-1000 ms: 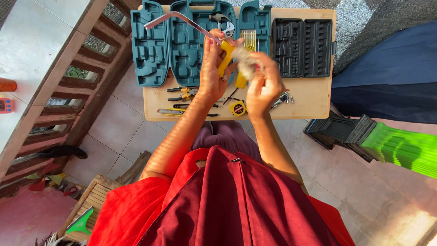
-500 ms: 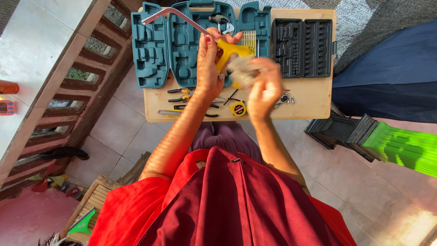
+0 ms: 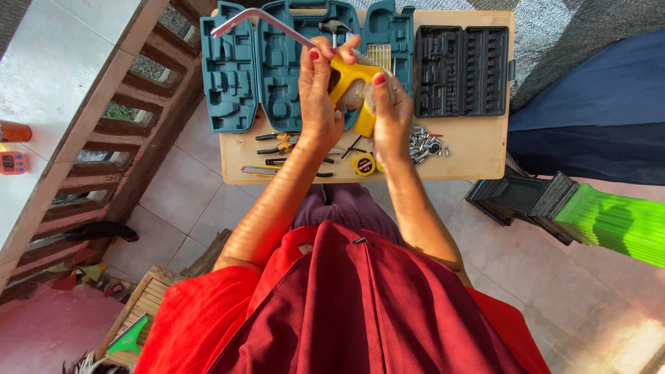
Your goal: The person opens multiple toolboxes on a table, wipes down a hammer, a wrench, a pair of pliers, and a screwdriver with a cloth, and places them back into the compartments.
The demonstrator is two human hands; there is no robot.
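- The left hand is closed around the yellow handle of a hacksaw frame, which is held up in the air above the worktop.
- The right hand is closed on a pale cloth, which is pressed against the yellow handle from the right side; the thumb is laid over the top of it.
- The two hands are set close together, touching the same tool: the handle lies between them, the left hand on its left face and the cloth-bearing right hand on its right face.
- The long axis of the tool is slanted: from the handle at the hands the grey metal bar runs up and to the left, ending in a bent corner above the teal tool case.
- The handle end is thus nearest to both hands, while the far bent end lies well away on the left hand's side.
- Below the hands, pliers, a utility knife and a yellow tape measure are laid on the worktop.
- A cluster of small metal sockets is seen just right of the right hand.
- A black empty tray is set to the right of the teal case.
- Whether a blade is fitted cannot be told.
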